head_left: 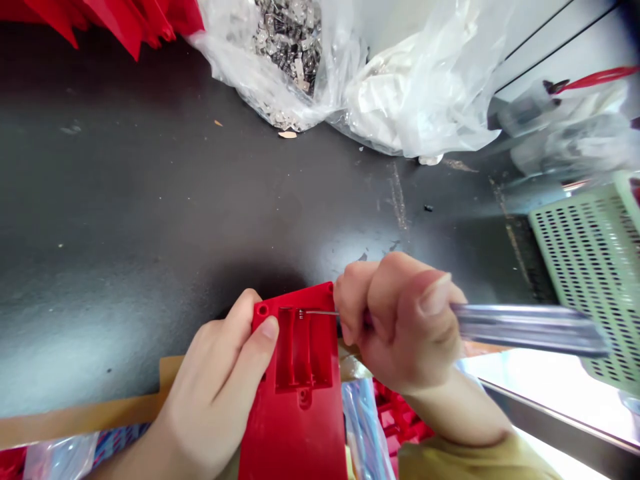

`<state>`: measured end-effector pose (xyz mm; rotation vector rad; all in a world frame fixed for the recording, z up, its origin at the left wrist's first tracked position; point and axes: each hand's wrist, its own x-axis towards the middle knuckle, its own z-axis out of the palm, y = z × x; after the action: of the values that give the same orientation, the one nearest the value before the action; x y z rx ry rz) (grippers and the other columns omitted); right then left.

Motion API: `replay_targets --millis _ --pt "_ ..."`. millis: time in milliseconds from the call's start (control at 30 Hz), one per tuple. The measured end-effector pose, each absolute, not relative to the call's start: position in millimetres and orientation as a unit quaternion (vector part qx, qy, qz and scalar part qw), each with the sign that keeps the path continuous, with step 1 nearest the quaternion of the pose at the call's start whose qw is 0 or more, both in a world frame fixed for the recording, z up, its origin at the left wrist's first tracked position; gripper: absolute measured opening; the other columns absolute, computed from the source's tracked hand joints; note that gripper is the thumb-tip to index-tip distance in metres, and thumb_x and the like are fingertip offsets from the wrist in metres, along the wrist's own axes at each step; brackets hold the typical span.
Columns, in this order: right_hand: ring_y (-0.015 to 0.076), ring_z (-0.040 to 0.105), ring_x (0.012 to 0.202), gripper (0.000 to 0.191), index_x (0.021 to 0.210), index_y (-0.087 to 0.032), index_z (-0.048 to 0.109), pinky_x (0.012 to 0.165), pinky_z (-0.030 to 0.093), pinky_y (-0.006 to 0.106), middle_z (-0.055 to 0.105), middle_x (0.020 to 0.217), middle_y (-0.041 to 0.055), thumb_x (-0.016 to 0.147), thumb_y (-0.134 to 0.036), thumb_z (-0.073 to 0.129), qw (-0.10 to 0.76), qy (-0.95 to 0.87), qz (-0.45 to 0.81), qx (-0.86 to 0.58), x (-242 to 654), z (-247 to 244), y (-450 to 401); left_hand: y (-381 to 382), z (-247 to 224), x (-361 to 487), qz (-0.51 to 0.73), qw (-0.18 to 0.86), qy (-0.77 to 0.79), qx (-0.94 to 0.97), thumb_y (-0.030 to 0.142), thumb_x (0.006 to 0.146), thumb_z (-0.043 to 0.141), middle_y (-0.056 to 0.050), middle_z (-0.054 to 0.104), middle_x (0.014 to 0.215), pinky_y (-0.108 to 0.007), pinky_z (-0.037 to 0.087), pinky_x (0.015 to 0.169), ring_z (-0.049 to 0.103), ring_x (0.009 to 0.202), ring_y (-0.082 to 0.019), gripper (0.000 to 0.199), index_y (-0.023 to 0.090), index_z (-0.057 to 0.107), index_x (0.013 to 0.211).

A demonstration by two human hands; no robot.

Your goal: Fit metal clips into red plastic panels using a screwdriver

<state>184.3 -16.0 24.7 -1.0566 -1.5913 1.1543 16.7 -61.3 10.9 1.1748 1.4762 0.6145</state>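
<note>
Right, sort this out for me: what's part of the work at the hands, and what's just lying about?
In use: left hand gripping a red plastic casing; right hand gripping a clear-handled screwdriver.

Lying about: plastic bag of small metal parts; green perforated crate; red pieces.

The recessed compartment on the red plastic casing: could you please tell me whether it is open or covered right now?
Open: no lid covers the compartment, so its recessed channels show, with a screwdriver's thin shaft across them.

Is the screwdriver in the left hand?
No, the right hand grips the screwdriver, while the left hand holds the red housing.
</note>
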Motion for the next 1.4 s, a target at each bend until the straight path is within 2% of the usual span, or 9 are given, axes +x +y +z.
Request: replay_targets --millis 100,200,367,600,867,967,1133,1300,1400 --pt "0.0065 0.030 0.037 0.050 0.060 -0.020 0.033 0.035 0.021 0.030 0.037 0.048 -0.0045 0.099 -0.051 0.043 0.497 -0.600 0.486 -0.396 180 21 -18 -60 13 18 0.255 0.579 0.606 0.482 0.038 0.097 0.044 0.007 0.047 0.051 -0.021 0.031 0.043 0.041 0.046 -0.009 0.035 0.022 0.041 0.066" --pt "0.0066 0.029 0.037 0.049 0.060 -0.020 0.031 0.036 0.017 0.030 0.031 0.047 -0.0047 0.099 -0.047 0.044 0.509 -0.603 0.483 -0.380 178 20 -19 -60 15 20 0.267 0.603 0.613 0.435 0.037 0.096 0.044 0.007 0.044 0.051 -0.022 0.027 0.041 0.038 0.046 -0.009 0.035 0.022 0.038 0.065" --pt "0.0084 0.030 0.037 0.050 0.059 -0.020 0.031 0.036 0.019 0.032 0.034 0.047 -0.0042 0.098 -0.050 0.045 0.511 -0.597 0.473 -0.398 178 21 -19 -60 15 21 0.271 0.620 0.593 0.436 0.033 0.093 0.049 0.008 0.044 0.050 -0.022 0.028 0.041 0.039 0.045 -0.009 0.033 0.022 0.037 0.065" --pt "0.0097 0.024 0.036 0.047 0.060 -0.021 0.028 0.035 0.015 0.032 0.024 0.048 -0.0042 0.098 -0.042 0.046 0.524 -0.608 0.464 -0.374 175 15 -17 -61 15 22 0.287 0.605 0.602 0.434 0.033 0.095 0.047 0.008 0.043 0.049 -0.023 0.029 0.043 0.039 0.044 -0.009 0.033 0.022 0.037 0.065" --pt "0.0064 0.026 0.037 0.046 0.059 -0.020 0.034 0.037 0.022 0.029 0.039 0.048 -0.0043 0.100 -0.038 0.041 0.503 -0.633 0.433 -0.397 168 21 -19 -61 11 20 0.292 0.556 0.610 0.484 0.034 0.096 0.046 0.008 0.047 0.050 -0.022 0.032 0.046 0.043 0.045 -0.008 0.034 0.022 0.040 0.065" --pt "0.0060 0.026 0.037 0.046 0.059 -0.020 0.034 0.037 0.022 0.027 0.037 0.047 -0.0053 0.100 -0.039 0.043 0.508 -0.640 0.431 -0.384 166 22 -17 -61 9 18 0.286 0.578 0.600 0.473 0.037 0.097 0.045 0.008 0.048 0.052 -0.022 0.033 0.046 0.043 0.046 -0.009 0.034 0.022 0.040 0.066" --pt "0.0067 0.024 0.037 0.046 0.056 -0.021 0.034 0.037 0.019 0.028 0.034 0.045 -0.0063 0.098 -0.034 0.047 0.497 -0.649 0.434 -0.380 166 20 -14 -63 6 16 0.260 0.615 0.577 0.471 0.043 0.098 0.041 0.004 0.055 0.058 -0.024 0.039 0.052 0.053 0.056 -0.013 0.035 0.023 0.045 0.070" --pt "0.0073 0.021 0.037 0.048 0.054 -0.021 0.032 0.037 0.016 0.029 0.033 0.045 -0.0061 0.098 -0.036 0.048 0.514 -0.622 0.451 -0.381 166 14 -13 -62 13 20 0.283 0.585 0.623 0.436 0.039 0.096 0.044 0.008 0.049 0.050 -0.024 0.034 0.048 0.044 0.046 -0.010 0.034 0.022 0.043 0.067" --pt "0.0062 0.022 0.035 0.051 0.054 -0.020 0.034 0.035 0.018 0.027 0.033 0.043 -0.0063 0.098 -0.040 0.048 0.518 -0.583 0.500 -0.376 166 13 -8 -59 14 21 0.273 0.593 0.612 0.447 0.038 0.094 0.046 0.008 0.048 0.049 -0.024 0.034 0.046 0.045 0.044 -0.010 0.033 0.023 0.041 0.065"
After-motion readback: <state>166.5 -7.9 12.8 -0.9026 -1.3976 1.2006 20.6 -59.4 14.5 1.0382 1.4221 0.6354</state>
